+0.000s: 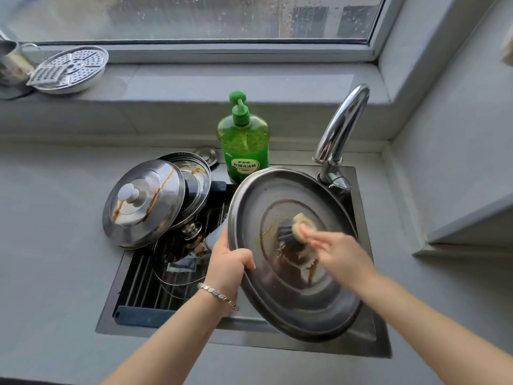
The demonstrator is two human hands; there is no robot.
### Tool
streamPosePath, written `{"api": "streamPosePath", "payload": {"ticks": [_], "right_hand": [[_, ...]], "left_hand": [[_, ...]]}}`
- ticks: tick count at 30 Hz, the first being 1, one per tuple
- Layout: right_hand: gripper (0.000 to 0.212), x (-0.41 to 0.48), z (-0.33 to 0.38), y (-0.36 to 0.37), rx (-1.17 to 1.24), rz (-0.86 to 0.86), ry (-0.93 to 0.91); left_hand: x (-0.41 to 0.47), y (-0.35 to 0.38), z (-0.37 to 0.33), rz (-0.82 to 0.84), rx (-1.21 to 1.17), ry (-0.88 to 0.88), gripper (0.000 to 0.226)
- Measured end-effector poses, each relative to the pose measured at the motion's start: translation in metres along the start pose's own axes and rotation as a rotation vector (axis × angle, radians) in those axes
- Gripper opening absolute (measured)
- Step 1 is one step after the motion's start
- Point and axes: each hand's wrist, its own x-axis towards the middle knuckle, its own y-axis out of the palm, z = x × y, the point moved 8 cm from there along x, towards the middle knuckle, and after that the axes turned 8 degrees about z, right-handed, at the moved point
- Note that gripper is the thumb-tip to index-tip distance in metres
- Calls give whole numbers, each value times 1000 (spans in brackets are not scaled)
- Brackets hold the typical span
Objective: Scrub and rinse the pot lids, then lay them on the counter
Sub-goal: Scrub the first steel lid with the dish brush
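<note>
The big steel lid (299,298) hangs tilted over the sink (374,343), held only at its rim by the left hand (230,262), whose fingers (244,261) curl over the edge. I reckon a wet rim and the push of scrubbing could make it slip and crash onto the stacked lids (144,202) just left of those fingers. The right hand (333,248), blurred, grips a scrubbing brush (291,232), with the bristles pressed against the lid's middle. Hard strokes might also spatter muck onto the desk (55,245). The lid looks dull and ringed. It is smeared dark brown right beside the right fingers and cleaner toward the rim.
</note>
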Motion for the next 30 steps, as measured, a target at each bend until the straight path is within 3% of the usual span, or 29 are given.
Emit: {"api": "streamPosePath", "payload": {"ticks": [3, 7, 10, 12, 16, 19, 21, 25, 30], "right_hand": [[38, -3, -26, -14, -127, -87, 147], [40, -38, 7, 31, -11, 99, -47], [37, -16, -28, -5, -14, -73, 136], [36, -21, -41, -8, -44, -92, 222], [39, -43, 16, 35, 88, 77, -63], [38, -11, -13, -3, 32, -108, 126], [38, -8, -26, -7, -34, -109, 213], [39, -25, 23, 31, 35, 73, -44], [39, 11, -1, -12, 22, -123, 156]], "left_hand": [[0, -6, -4, -20, -25, -1, 56], [-1, -5, -9, -29, -2, 51, 63], [1, -8, -16, -34, -6, 75, 63], [1, -10, -22, -41, -17, 97, 61], [-2, -6, -18, -30, -10, 82, 61], [-3, -7, -14, -32, -29, 55, 61], [-4, -6, -16, -14, -4, 60, 60], [-5, -6, -12, -6, 30, 52, 60], [-7, 3, -10, 104, 96, 6, 54]]}}
